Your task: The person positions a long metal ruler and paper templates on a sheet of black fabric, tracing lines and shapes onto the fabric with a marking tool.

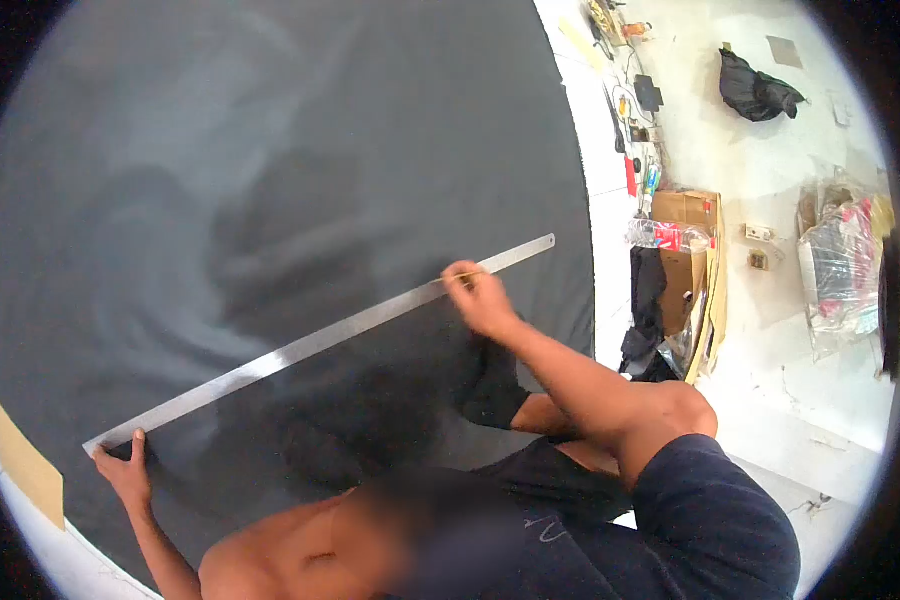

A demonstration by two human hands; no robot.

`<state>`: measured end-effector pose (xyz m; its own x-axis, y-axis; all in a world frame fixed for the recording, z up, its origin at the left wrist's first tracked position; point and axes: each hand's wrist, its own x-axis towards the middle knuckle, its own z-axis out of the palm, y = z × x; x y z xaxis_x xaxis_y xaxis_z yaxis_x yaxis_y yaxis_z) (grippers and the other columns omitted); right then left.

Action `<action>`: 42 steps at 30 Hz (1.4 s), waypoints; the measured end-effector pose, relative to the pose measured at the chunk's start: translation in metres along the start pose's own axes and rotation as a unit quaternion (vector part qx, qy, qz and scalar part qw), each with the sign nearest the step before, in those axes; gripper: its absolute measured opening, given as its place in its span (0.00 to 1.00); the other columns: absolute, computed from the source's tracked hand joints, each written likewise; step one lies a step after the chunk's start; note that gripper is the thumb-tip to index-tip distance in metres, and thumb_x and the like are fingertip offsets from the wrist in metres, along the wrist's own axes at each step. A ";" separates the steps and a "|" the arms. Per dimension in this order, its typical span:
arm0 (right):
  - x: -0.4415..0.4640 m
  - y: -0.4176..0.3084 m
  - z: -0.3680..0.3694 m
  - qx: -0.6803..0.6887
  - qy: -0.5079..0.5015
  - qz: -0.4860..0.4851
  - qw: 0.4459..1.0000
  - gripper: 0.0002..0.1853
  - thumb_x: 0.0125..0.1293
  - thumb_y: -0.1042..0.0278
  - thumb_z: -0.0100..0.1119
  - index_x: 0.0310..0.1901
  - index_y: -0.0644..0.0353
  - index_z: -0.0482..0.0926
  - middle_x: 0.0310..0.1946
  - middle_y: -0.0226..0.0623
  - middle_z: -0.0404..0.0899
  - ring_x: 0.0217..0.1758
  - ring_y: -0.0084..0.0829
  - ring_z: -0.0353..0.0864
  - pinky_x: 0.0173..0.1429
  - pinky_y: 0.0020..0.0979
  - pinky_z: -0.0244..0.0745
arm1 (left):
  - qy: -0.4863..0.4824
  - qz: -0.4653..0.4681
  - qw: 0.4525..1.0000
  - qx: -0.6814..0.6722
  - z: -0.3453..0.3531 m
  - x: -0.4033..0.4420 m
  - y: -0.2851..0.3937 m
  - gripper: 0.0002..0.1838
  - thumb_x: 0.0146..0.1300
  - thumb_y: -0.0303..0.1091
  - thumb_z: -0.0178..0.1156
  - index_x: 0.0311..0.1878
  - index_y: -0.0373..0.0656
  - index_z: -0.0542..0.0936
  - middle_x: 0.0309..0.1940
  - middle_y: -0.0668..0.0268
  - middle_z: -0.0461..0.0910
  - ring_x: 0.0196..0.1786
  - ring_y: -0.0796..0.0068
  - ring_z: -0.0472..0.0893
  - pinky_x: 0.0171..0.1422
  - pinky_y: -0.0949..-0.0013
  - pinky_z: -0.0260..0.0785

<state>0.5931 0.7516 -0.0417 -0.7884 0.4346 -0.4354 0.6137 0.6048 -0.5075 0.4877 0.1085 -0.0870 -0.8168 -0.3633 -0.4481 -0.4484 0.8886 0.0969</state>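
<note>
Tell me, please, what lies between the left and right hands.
A long metal ruler lies between the left hand and right hand, on dark fabric; the head view shows it.

Open black sheet (300, 130) beyond ruler (320, 338), cardboard box (677, 285) at right

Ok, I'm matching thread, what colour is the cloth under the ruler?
The cloth is dark grey, best seen in the head view.

We see glare whitening the floor (760, 350) at right, with soft shadows across the dark cloth (370, 130). Wide-angle distortion curves the edges into black corners, and a blurred patch sits low.
</note>
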 end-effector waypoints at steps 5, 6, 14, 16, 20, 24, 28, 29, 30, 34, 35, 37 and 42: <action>0.009 0.032 -0.035 -0.022 0.084 0.042 0.995 0.15 0.74 0.57 0.56 0.49 0.61 0.80 0.39 0.44 0.86 0.44 0.40 0.86 0.51 0.37 0.77 | 0.035 0.009 0.999 0.017 0.006 0.001 -0.003 0.58 0.57 0.60 0.72 0.72 0.20 0.56 0.72 0.34 0.56 0.77 0.42 0.55 0.81 0.50 0.48; 0.010 0.030 -0.035 -0.055 0.099 0.065 0.991 0.15 0.74 0.58 0.55 0.48 0.62 0.79 0.40 0.46 0.86 0.45 0.43 0.86 0.52 0.38 0.77 | 0.014 0.018 1.000 -0.003 0.004 0.001 -0.002 0.58 0.56 0.60 0.73 0.71 0.19 0.57 0.72 0.35 0.57 0.77 0.42 0.56 0.81 0.50 0.49; -0.020 -0.049 0.047 -0.144 0.015 -0.119 0.982 0.07 0.67 0.69 0.56 0.41 0.63 0.75 0.39 0.50 0.80 0.46 0.55 0.80 0.50 0.49 0.75 | 0.001 0.005 1.000 -0.005 -0.012 -0.010 0.013 0.60 0.52 0.61 0.74 0.70 0.18 0.57 0.72 0.34 0.57 0.76 0.42 0.56 0.80 0.51 0.50; -0.024 -0.093 0.085 -0.156 -0.065 -0.199 0.965 0.06 0.63 0.71 0.56 0.39 0.64 0.75 0.37 0.52 0.78 0.44 0.56 0.78 0.49 0.52 0.74 | -0.014 -0.016 1.000 -0.020 -0.012 -0.012 0.020 0.64 0.52 0.64 0.73 0.73 0.18 0.53 0.74 0.34 0.51 0.79 0.42 0.51 0.82 0.52 0.46; -0.041 -0.187 0.175 -0.016 -0.158 -0.357 0.920 0.04 0.63 0.74 0.53 0.38 0.63 0.74 0.33 0.51 0.77 0.40 0.55 0.78 0.46 0.53 0.73 | -0.018 -0.029 0.999 -0.009 -0.010 -0.011 0.018 0.67 0.52 0.66 0.72 0.74 0.18 0.49 0.76 0.33 0.47 0.81 0.42 0.45 0.84 0.52 0.42; -0.056 -0.242 0.245 0.014 -0.135 -0.475 0.869 0.07 0.63 0.68 0.56 0.40 0.61 0.75 0.34 0.46 0.79 0.40 0.50 0.81 0.44 0.49 0.75 | -0.022 -0.030 0.999 -0.019 -0.009 -0.009 0.016 0.68 0.51 0.65 0.73 0.74 0.18 0.49 0.77 0.33 0.44 0.81 0.42 0.45 0.84 0.51 0.42; -0.018 -0.261 0.183 -0.017 -0.194 -0.519 0.833 0.09 0.64 0.65 0.56 0.41 0.60 0.75 0.36 0.47 0.81 0.43 0.51 0.82 0.45 0.49 0.75 | -0.032 -0.036 0.997 -0.052 -0.014 -0.010 0.021 0.67 0.50 0.65 0.74 0.73 0.19 0.50 0.76 0.34 0.48 0.81 0.41 0.48 0.83 0.51 0.46; 0.004 -0.256 0.145 -0.034 -0.207 -0.537 0.817 0.09 0.63 0.65 0.56 0.42 0.59 0.74 0.36 0.48 0.81 0.44 0.51 0.82 0.45 0.50 0.75 | -0.034 -0.033 0.997 -0.054 -0.011 -0.013 0.021 0.67 0.50 0.65 0.74 0.73 0.19 0.50 0.76 0.34 0.48 0.81 0.41 0.48 0.83 0.51 0.46; 0.027 -0.251 0.102 -0.101 -0.283 -0.516 0.803 0.10 0.63 0.64 0.56 0.44 0.56 0.74 0.37 0.47 0.81 0.45 0.51 0.82 0.45 0.52 0.75 | -0.028 -0.031 0.999 -0.032 -0.010 -0.011 0.016 0.67 0.50 0.65 0.74 0.74 0.19 0.50 0.76 0.34 0.48 0.80 0.42 0.49 0.82 0.51 0.47; 0.089 -0.138 -0.073 -0.282 -0.269 -0.492 0.778 0.12 0.66 0.62 0.57 0.48 0.54 0.72 0.43 0.45 0.79 0.50 0.51 0.79 0.51 0.52 0.73 | 0.015 -0.015 0.999 -0.027 0.000 -0.001 0.006 0.66 0.49 0.64 0.75 0.73 0.20 0.54 0.72 0.34 0.55 0.77 0.42 0.56 0.80 0.51 0.51; 0.093 -0.105 -0.105 -0.352 -0.243 -0.455 0.781 0.10 0.68 0.63 0.56 0.48 0.54 0.72 0.41 0.45 0.79 0.49 0.51 0.79 0.50 0.52 0.73 | 0.051 0.003 0.998 -0.033 0.005 0.003 -0.001 0.64 0.48 0.64 0.76 0.71 0.19 0.57 0.69 0.34 0.60 0.74 0.42 0.61 0.78 0.51 0.54; 0.076 -0.058 -0.157 -0.400 -0.233 -0.312 0.830 0.12 0.73 0.58 0.51 0.51 0.55 0.72 0.46 0.48 0.80 0.51 0.54 0.80 0.51 0.53 0.75 | 0.006 0.041 0.996 -0.082 -0.001 0.007 -0.001 0.66 0.51 0.63 0.74 0.76 0.24 0.50 0.76 0.34 0.50 0.80 0.41 0.50 0.83 0.50 0.45; 0.027 0.092 -0.143 -0.292 -0.126 -0.132 0.939 0.10 0.74 0.63 0.48 0.48 0.59 0.72 0.46 0.49 0.76 0.50 0.55 0.77 0.51 0.52 0.73 | -0.016 0.023 0.999 0.040 -0.005 0.017 0.003 0.63 0.53 0.62 0.73 0.77 0.26 0.51 0.77 0.36 0.51 0.81 0.42 0.48 0.83 0.52 0.42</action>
<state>0.6226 0.9147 0.0065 -0.8297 0.0903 -0.5508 0.2111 0.9643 -0.1600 0.4706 0.1036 -0.0896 -0.8236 -0.3134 -0.4728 -0.3793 0.9240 0.0482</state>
